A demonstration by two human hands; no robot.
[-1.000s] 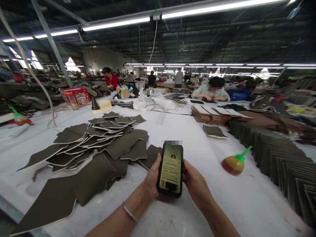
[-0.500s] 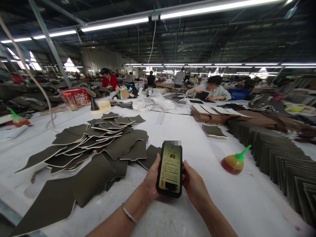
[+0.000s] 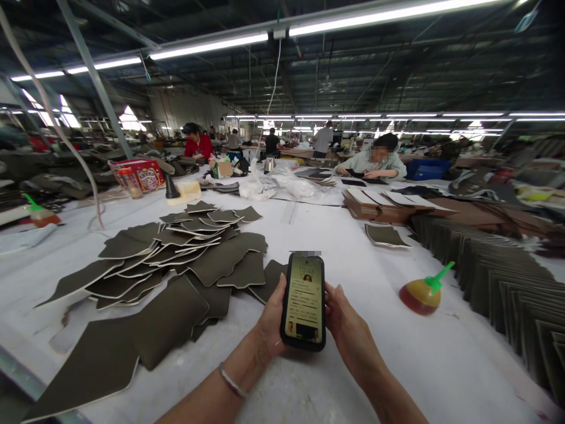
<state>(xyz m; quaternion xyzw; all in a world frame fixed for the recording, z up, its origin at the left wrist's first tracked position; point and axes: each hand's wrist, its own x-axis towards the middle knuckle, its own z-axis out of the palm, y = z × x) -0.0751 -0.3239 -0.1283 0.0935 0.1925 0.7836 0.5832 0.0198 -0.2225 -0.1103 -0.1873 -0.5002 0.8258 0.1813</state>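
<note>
As I watch from afar, phone: a smartphone (image 3: pixel 304 300) held upright over the white-covered table (image 3: pixel 379 359), screen tilted up to the head camera.
Left hand (image 3: pixel 271 324): narrow, wrapped on the phone's edge.
Right hand (image 3: pixel 348 335): narrow, bracing the other edge.
Beside: olive cut panels (image 3: pixel 225 265) heaped loosely, left of the hands.

Phone (image 3: pixel 303 297): glossy glass front, black case. Cut panels (image 3: pixel 170 324): matt, smooth, leather-look, w/ pale edges.

A black-cased smartphone (image 3: pixel 303 301) is glowing with a pale yellow page, standing tilted between the left hand (image 3: pixel 273 321) and right hand (image 3: pixel 348 335) above the white table (image 3: pixel 445 365).
</note>
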